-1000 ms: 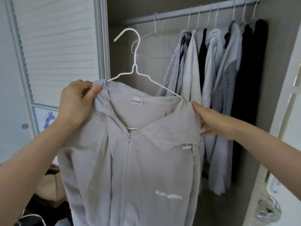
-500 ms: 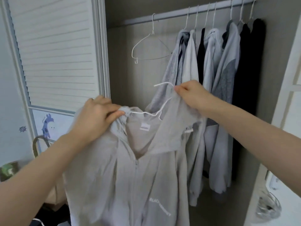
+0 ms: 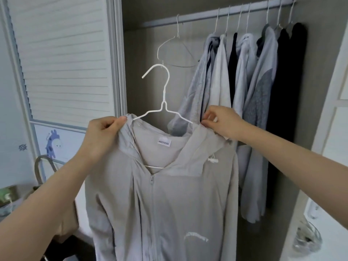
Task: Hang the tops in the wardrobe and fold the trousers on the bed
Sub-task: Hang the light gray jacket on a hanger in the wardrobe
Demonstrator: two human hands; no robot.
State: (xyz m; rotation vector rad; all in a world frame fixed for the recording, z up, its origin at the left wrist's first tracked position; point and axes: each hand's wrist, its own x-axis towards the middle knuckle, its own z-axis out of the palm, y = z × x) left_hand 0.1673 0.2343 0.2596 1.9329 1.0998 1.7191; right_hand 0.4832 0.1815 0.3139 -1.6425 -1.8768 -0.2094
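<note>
Light grey zip hoodie (image 3: 165, 200) on white wire hanger (image 3: 163, 102), held up near, before the open wardrobe. Left hand (image 3: 101, 136) pinching left shoulder, fingers curled on cloth; right hand (image 3: 224, 123) pinching right shoulder. Hung tops (image 3: 250, 102) on rail (image 3: 207, 15) far right.

Two bare forearms are seen, one entering from the lower left of the frame and one from the right edge. No sleeves, rings or watch are worn on the left hand (image 3: 102, 137) or right hand (image 3: 223, 122). Short, unpainted nails are shown.
</note>
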